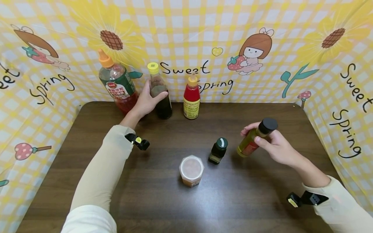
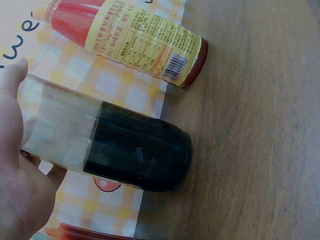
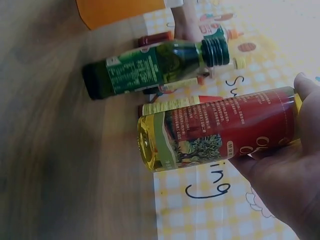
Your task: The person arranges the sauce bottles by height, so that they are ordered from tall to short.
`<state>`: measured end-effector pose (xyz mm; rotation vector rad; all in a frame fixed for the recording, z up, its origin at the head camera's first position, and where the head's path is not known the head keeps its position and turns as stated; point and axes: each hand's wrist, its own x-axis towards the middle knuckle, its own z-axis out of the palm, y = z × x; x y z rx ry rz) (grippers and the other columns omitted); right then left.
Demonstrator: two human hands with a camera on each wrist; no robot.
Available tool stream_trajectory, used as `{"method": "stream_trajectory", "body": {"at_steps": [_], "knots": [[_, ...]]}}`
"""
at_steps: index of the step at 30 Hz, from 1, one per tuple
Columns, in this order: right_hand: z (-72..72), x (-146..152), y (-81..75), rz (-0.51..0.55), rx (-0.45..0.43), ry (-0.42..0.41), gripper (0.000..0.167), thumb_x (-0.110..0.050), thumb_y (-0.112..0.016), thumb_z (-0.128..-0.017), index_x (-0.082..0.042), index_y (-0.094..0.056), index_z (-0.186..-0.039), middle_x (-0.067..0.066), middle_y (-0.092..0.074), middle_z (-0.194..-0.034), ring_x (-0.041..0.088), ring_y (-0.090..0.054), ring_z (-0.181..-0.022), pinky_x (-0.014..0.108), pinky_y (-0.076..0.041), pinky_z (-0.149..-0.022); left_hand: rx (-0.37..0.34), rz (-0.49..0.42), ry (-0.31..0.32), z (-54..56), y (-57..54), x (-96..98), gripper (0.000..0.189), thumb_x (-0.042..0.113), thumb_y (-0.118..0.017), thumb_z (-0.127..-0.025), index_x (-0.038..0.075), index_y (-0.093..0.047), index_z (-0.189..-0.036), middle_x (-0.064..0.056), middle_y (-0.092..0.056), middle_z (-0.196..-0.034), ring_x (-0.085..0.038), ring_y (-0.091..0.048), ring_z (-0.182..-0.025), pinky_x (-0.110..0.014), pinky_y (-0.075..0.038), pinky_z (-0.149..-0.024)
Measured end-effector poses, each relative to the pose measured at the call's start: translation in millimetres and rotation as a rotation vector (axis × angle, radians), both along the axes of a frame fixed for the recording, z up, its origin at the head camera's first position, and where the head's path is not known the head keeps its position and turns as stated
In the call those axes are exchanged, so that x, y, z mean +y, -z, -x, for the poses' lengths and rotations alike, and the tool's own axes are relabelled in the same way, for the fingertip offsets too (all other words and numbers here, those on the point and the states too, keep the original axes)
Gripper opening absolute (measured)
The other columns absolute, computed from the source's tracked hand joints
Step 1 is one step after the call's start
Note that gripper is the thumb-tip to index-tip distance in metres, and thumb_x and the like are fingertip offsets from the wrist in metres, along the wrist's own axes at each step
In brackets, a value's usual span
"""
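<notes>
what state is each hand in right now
Left hand: holding the yellow-capped bottle of dark liquid.
Right hand: holding the black-capped, red-labelled bottle.

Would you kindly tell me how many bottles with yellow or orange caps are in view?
3: an orange-capped ketchup bottle at back left, a yellow-capped bottle of dark liquid in the left hand, and a red-and-yellow sauce bottle farther right.

In the head view we see bright, fairly even light and soft glare on the bench [image 1: 227, 202]. Both wrist views look dimmer and hazier, the right one washed out at upper right.
</notes>
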<state>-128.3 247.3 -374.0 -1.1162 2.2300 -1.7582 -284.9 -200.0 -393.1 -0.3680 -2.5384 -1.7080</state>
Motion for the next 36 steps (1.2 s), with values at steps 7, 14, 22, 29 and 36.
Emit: {"method": "stream_trajectory", "body": {"at_steps": [7, 14, 22, 29, 36], "knots": [[16.1, 0, 0.8, -0.036, 0.006, 0.043, 0.025, 0.009, -0.047, -0.103, 0.012, -0.054, -0.127, 0.011, -0.067, -0.118, 0.013, -0.062, -0.115, 0.022, -0.048, -0.097, -0.002, -0.019, 0.017, 1.0, -0.5, 0.7, 0.064, 0.026, -0.070, -0.098, 0.010, -0.033, -0.148, -0.011, -0.049, -0.144, -0.019, -0.041, -0.140, -0.045, -0.024, -0.119], [31.0, -5, 6.1, -0.065, -0.009, 0.107, 0.026, 0.008, -0.048, -0.103, 0.011, -0.055, -0.127, 0.008, -0.069, -0.118, 0.011, -0.063, -0.113, 0.020, -0.048, -0.095, 0.005, -0.012, 0.020, 0.5, 0.4, 0.6, 0.065, 0.027, -0.071, -0.098, 0.009, -0.033, -0.147, -0.010, -0.049, -0.143, -0.020, -0.041, -0.140, -0.045, -0.023, -0.120], [50.9, -16, 8.6, -0.085, -0.040, 0.160, 0.025, 0.003, -0.048, -0.105, 0.010, -0.055, -0.128, 0.019, -0.066, -0.116, 0.016, -0.063, -0.112, 0.021, -0.048, -0.093, 0.007, -0.030, 0.023, 2.0, 0.6, 1.0, 0.064, 0.023, -0.070, -0.098, 0.008, -0.032, -0.148, -0.013, -0.049, -0.144, -0.022, -0.040, -0.140, -0.046, -0.022, -0.120], [73.2, -25, 12.5, -0.082, -0.067, 0.200, 0.026, -0.003, -0.048, -0.107, 0.012, -0.053, -0.128, 0.028, -0.063, -0.117, 0.020, -0.063, -0.111, 0.022, -0.049, -0.092, -0.019, -0.042, 0.040, -10.8, -16.8, 7.3, 0.062, 0.012, -0.067, -0.099, 0.001, -0.031, -0.148, -0.020, -0.046, -0.145, -0.029, -0.038, -0.142, -0.048, -0.022, -0.120], [97.2, -38, 17.4, -0.079, -0.083, 0.230, 0.027, -0.005, -0.048, -0.108, 0.011, -0.053, -0.128, 0.030, -0.062, -0.119, 0.022, -0.062, -0.110, 0.022, -0.047, -0.091, -0.025, -0.041, 0.044, -19.7, -28.2, 9.5, 0.061, 0.011, -0.067, -0.099, 0.000, -0.032, -0.147, -0.021, -0.046, -0.144, -0.029, -0.038, -0.142, -0.048, -0.022, -0.119]]}}
